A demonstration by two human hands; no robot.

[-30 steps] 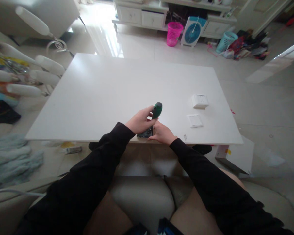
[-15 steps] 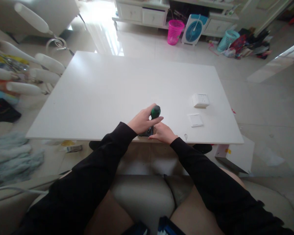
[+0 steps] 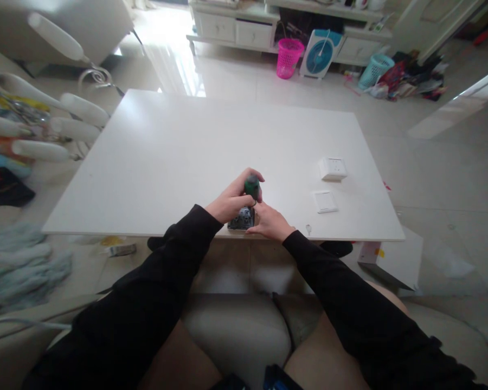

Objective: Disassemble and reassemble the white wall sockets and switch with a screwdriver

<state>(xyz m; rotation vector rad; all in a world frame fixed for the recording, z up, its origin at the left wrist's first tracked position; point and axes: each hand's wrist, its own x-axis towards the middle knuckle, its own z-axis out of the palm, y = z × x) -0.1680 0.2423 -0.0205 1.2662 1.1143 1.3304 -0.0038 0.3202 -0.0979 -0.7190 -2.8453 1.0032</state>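
Note:
My left hand is closed round the green and black handle of a screwdriver, held roughly upright. Below it, at the table's near edge, lies a dark square piece with small parts on its face, which looks like the back of a wall socket. My right hand grips the right side of this piece, thumb at its near corner. The screwdriver's tip is hidden behind my fingers.
On the white table, to the right, stand a white socket box and a flat white square plate. A small clear packet lies near the front edge. White lamp arms reach over the left side.
My left hand and the screwdriver have shifted slightly left, and the fingers have changed their hold on the handle. More of the dark socket shows now. My right hand stays in place.

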